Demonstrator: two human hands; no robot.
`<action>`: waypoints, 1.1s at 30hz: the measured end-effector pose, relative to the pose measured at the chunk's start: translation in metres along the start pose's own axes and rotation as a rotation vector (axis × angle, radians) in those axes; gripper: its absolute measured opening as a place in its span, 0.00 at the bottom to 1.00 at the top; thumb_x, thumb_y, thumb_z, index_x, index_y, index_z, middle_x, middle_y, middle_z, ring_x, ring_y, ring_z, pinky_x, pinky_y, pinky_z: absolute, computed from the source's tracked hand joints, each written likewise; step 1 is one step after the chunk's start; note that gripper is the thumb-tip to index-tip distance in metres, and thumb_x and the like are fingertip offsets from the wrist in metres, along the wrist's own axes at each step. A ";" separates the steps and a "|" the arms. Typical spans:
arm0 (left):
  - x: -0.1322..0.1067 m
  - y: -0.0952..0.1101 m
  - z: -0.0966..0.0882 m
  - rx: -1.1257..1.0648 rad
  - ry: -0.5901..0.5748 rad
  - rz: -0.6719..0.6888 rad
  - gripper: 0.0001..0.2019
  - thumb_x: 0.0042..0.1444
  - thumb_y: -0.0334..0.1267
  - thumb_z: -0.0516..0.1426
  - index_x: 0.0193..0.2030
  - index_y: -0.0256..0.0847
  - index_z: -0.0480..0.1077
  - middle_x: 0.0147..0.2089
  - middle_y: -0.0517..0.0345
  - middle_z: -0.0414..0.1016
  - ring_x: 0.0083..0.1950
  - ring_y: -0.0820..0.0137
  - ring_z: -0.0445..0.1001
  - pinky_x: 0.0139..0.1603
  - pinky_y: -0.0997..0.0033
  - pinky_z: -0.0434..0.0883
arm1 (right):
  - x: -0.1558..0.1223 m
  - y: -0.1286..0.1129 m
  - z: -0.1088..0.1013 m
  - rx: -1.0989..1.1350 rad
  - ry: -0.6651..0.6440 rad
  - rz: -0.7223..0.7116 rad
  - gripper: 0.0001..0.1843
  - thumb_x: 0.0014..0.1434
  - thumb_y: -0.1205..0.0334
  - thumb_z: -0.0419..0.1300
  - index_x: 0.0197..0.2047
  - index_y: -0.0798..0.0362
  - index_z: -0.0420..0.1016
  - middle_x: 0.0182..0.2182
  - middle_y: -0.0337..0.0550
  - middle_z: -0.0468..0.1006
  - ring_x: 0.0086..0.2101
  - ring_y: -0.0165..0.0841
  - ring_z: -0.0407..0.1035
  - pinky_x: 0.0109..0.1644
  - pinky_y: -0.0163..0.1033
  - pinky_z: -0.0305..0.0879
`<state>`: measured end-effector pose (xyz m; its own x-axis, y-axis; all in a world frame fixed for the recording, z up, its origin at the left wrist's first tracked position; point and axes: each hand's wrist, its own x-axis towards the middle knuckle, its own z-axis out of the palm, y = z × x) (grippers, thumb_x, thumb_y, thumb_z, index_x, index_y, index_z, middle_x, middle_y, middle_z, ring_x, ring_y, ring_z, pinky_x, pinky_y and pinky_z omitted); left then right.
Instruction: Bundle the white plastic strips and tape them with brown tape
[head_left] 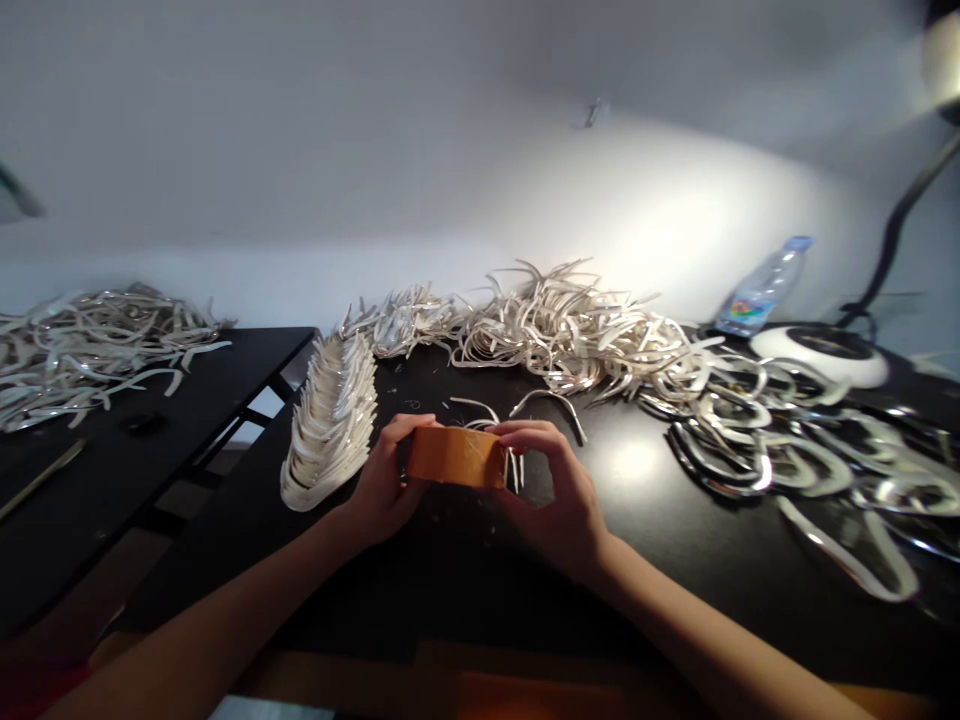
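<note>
An orange-brown roll of tape (pixel 456 457) is held edge-up over the black table (pixel 450 570), between both hands. My left hand (pixel 386 480) is closed on its left end, thumb on top. My right hand (pixel 555 490) is closed on its right end, where a few thin white curved strips (pixel 514 468) stick out between the fingers. A neat stack of white curved strips (pixel 330 425) lies just left of my left hand.
A big loose heap of white strips (pixel 555 325) covers the back of the table, with shinier strips (pixel 795 450) spread to the right. A plastic bottle (pixel 761 287) and a lamp base (pixel 821 352) stand at the back right. Another strip pile (pixel 82 345) lies on the left table.
</note>
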<state>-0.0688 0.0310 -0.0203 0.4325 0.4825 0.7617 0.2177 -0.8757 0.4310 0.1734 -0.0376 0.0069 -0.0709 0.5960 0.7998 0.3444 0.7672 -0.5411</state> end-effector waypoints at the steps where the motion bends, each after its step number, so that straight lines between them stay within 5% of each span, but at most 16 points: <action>1: 0.000 0.000 0.000 0.004 0.001 0.002 0.27 0.68 0.39 0.58 0.71 0.43 0.56 0.58 0.43 0.70 0.58 0.55 0.72 0.58 0.50 0.72 | 0.000 0.000 0.000 0.009 0.006 0.003 0.24 0.59 0.71 0.70 0.54 0.46 0.69 0.52 0.46 0.80 0.50 0.40 0.76 0.53 0.47 0.74; 33: 0.005 0.006 -0.002 0.101 0.015 0.000 0.25 0.68 0.40 0.58 0.69 0.42 0.59 0.58 0.43 0.70 0.57 0.56 0.72 0.54 0.56 0.73 | 0.002 -0.001 -0.001 -0.035 -0.035 -0.027 0.24 0.64 0.68 0.68 0.60 0.45 0.69 0.53 0.49 0.78 0.52 0.41 0.75 0.55 0.51 0.75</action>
<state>-0.0672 0.0282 -0.0123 0.4192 0.4817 0.7695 0.3054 -0.8730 0.3801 0.1738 -0.0376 0.0094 -0.1131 0.5839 0.8039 0.3745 0.7745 -0.5099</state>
